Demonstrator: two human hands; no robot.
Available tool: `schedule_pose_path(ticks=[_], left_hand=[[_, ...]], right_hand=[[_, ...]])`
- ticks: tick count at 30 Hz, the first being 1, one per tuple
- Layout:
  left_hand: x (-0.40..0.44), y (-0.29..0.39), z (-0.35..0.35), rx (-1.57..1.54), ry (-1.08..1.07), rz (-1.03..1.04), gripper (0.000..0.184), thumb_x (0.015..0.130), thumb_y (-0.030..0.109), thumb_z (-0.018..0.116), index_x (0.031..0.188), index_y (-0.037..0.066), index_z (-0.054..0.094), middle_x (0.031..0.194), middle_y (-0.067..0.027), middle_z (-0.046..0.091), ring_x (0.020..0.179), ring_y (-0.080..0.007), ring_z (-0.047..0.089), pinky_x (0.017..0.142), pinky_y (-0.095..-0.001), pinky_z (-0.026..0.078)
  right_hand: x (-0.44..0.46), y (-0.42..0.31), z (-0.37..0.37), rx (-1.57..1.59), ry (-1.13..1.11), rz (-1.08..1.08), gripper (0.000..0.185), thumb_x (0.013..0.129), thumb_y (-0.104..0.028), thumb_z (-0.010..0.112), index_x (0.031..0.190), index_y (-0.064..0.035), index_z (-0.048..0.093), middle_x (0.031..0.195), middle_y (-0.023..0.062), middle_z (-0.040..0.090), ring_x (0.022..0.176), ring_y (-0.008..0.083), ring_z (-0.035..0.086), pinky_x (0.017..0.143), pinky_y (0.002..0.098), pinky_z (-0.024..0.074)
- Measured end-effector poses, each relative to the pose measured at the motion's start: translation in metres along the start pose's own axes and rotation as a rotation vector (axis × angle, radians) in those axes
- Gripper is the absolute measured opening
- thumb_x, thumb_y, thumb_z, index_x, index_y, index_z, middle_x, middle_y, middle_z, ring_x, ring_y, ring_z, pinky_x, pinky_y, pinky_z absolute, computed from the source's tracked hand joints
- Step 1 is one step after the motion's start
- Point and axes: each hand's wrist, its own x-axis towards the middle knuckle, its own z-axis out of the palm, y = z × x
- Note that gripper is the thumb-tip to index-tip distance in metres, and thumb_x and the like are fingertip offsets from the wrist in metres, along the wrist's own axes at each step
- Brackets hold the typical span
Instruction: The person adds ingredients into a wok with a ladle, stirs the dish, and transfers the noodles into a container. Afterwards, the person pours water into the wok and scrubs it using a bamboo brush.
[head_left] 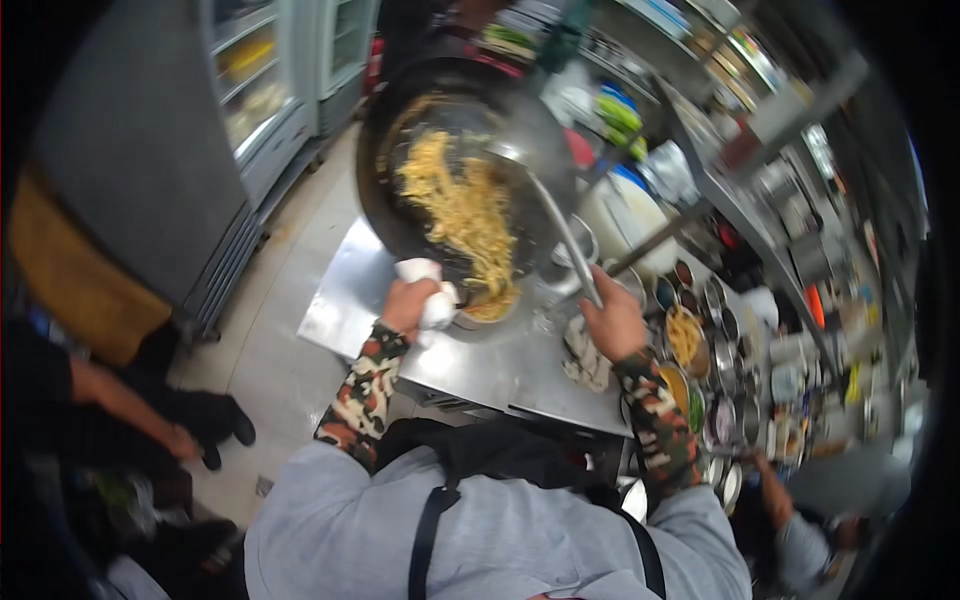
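Smooth, shiny metal forms the bench [455, 370], with a crumpled cloth [585, 355] near the right hand [617, 322]. The right grip is closed around a long metal utensil [562, 235], its far end blurred. The left hand [405, 305] clasps a bunched white cloth [434, 308] at the edge of a tilted wok [382, 190], dark, round and deep. Inside it, yellowish food [455, 215] makes a soft, tangled strip reaching the lower edge. I judge that the food is being guided downward, and this calls for a steady left hold. Farther away is a glass-fronted fridge [292, 130].
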Motion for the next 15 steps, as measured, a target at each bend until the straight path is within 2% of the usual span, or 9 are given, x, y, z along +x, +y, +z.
schedule_pose_path(ticks=[3,7,11,15], left_hand=[[-0.001,0.000,0.004,-0.113,0.012,0.020,0.021,0.076,0.007,0.057,0.094,-0.004,0.062,0.081,-0.0081,0.064,0.066,-0.0197,0.064,0.058,-0.0319,0.053],[-0.002,0.004,-0.002,0.003,0.037,-0.054,0.022,0.076,0.007,0.057,0.093,-0.007,0.060,0.083,-0.0097,0.064,0.069,-0.0195,0.065,0.059,-0.0306,0.052],[-0.003,0.007,0.000,-0.029,0.039,-0.002,0.022,0.076,0.007,0.057,0.093,-0.006,0.060,0.083,-0.0096,0.064,0.069,-0.0198,0.065,0.059,-0.0310,0.052],[0.006,0.003,-0.005,0.018,0.096,0.017,0.022,0.075,0.008,0.059,0.091,-0.007,0.061,0.083,-0.0101,0.064,0.069,-0.0195,0.064,0.059,-0.0313,0.052]], right_hand=[[-0.006,-0.007,0.010,-0.145,-0.038,0.104,0.054,0.078,-0.014,0.061,0.131,-0.0112,0.049,0.096,0.0216,0.059,0.085,0.0402,0.060,0.078,0.0467,0.0488],[-0.032,-0.021,0.004,-0.195,-0.104,0.136,0.055,0.079,-0.014,0.061,0.132,-0.0122,0.047,0.094,0.0200,0.058,0.084,0.0390,0.061,0.074,0.0472,0.0496],[-0.088,-0.029,-0.014,-0.210,-0.198,0.090,0.056,0.080,-0.015,0.061,0.134,-0.0135,0.045,0.093,0.0191,0.057,0.079,0.0391,0.060,0.070,0.0485,0.0495],[-0.129,-0.054,-0.056,-0.146,-0.340,0.167,0.057,0.080,-0.014,0.062,0.134,-0.0131,0.045,0.090,0.0186,0.057,0.079,0.0384,0.060,0.068,0.0470,0.0493]])
